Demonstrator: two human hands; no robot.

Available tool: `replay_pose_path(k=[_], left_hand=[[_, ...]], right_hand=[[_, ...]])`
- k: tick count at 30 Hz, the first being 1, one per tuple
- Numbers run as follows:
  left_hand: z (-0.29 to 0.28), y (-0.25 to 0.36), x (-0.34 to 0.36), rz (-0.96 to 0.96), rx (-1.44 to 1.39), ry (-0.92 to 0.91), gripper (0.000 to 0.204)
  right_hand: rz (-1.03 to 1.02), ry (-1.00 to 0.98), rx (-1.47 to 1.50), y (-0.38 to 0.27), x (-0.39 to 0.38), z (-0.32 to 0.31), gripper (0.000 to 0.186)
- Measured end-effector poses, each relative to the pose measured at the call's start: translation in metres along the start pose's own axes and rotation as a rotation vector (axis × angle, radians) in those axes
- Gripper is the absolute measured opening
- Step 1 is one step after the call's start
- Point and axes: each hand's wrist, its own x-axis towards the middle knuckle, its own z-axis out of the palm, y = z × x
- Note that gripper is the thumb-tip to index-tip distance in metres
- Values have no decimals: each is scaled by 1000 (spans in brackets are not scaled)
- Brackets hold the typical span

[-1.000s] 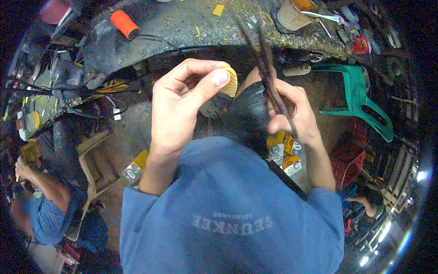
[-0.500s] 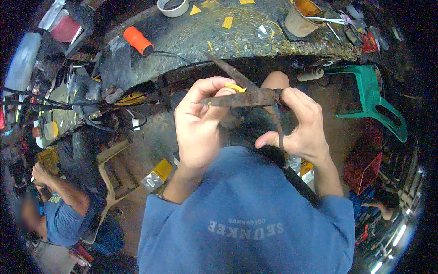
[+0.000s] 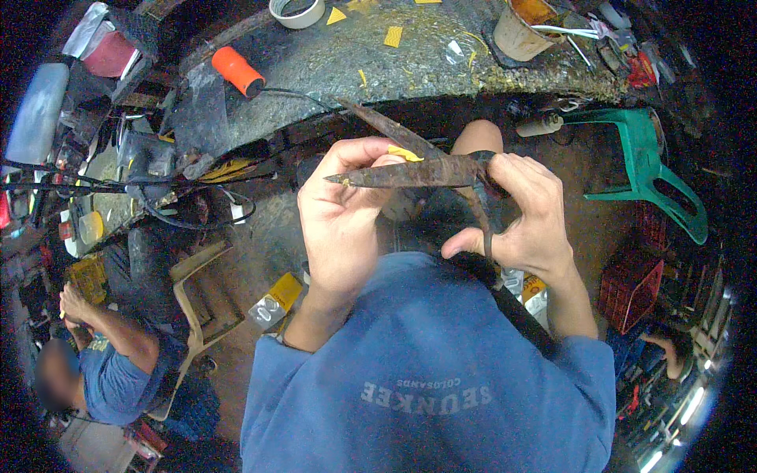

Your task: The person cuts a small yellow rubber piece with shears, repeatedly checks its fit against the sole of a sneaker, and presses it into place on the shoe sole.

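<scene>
Rusty, long-bladed scissors [image 3: 418,172] are gripped by my right hand [image 3: 528,201], with its fingers around the handles and the thumb against the lower one. Their blades stand apart, pointing left. Between the thumb and forefinger of my left hand [image 3: 343,209] is pinched a small yellow piece of sheet [image 3: 404,152]. The piece lies between the two blades, and the near blade passes in front of my left fingers. How far the piece reaches behind the fingers is hidden.
Ahead, a worn workbench [image 3: 315,67] bears an orange cylinder with a cable [image 3: 238,71], a tape roll [image 3: 297,12], yellow scraps [image 3: 393,36] and a stained pot [image 3: 520,35]. A green plastic chair [image 3: 639,158] stands right; another person [image 3: 118,355] sits left.
The scissors have shifted slightly left, their blade tips reaching further past my left fingers. My left hand still pinches the yellow piece in nearly the same place.
</scene>
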Motion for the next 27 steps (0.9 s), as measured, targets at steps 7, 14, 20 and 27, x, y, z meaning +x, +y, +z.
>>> replay_pose_path(k=[7,14,20,27], left_hand=[[0,-2,1,17,36,3,18],[-4,-2,1,-5,59,0,19],[-5,-2,2,17,62,-3,20],[-4,-1,1,34,87,-7,21]], right_hand=[[-16,33,108,4,0,7,75],[7,2,106,3,-3,5,75],[18,1,99,2,-2,4,75],[25,-7,116,1,-5,4,73]])
